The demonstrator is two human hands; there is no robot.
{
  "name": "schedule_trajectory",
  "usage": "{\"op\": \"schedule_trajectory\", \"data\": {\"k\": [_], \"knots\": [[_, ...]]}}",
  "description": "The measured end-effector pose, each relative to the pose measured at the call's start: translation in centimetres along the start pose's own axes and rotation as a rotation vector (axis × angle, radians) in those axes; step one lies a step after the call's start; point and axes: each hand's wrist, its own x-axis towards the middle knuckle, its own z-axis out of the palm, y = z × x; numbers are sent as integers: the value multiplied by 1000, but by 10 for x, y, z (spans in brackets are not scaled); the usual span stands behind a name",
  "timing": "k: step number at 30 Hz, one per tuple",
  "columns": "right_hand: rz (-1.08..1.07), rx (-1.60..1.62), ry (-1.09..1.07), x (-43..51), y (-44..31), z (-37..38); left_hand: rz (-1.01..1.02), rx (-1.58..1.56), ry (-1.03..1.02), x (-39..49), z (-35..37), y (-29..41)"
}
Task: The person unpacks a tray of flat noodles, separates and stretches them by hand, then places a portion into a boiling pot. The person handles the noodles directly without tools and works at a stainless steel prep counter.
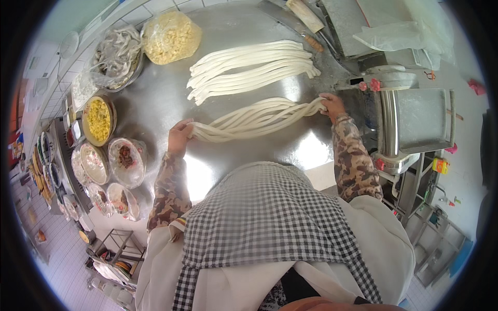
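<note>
A bundle of long dough strands (249,120) stretches between my two hands over the steel table. My left hand (180,137) is closed on its left end. At its right end, where the strands are twisted together, my right hand (333,107) grips the dough. Just beyond the bundle, two groups of dough strands (253,70) lie side by side on the table, floured and roughly parallel to it.
Bowls with plastic liners (126,163), a bowl of yellow food (98,120) and a bag of pale crumbly food (171,37) line the left. A knife (290,24) and a rolling pin (305,15) lie at the back. A dough-rolling machine (391,122) stands right.
</note>
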Motion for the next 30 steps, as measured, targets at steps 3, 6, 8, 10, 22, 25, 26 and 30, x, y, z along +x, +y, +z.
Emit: {"op": "schedule_trajectory", "data": {"k": [3,6,8,10,22,25,26,30], "knots": [[79,-36,-34,21,-15,5,12,103,44,14,10,-1],[83,-325,-41,51,-21,15,70,294,91,34,20,-3],[21,-483,4,75,-16,23,100,426,148,49,29,-8],[-69,-497,14,99,-11,30,160,547,279,62,39,-11],[-28,-354,304,99,-41,57,74,568,721,75,98,9],[26,-203,237,107,-33,50,74,566,702,74,94,8],[38,-134,234,111,-29,49,92,529,684,72,91,6],[-353,-597,352,103,-6,45,173,334,600,54,83,-5]]}}
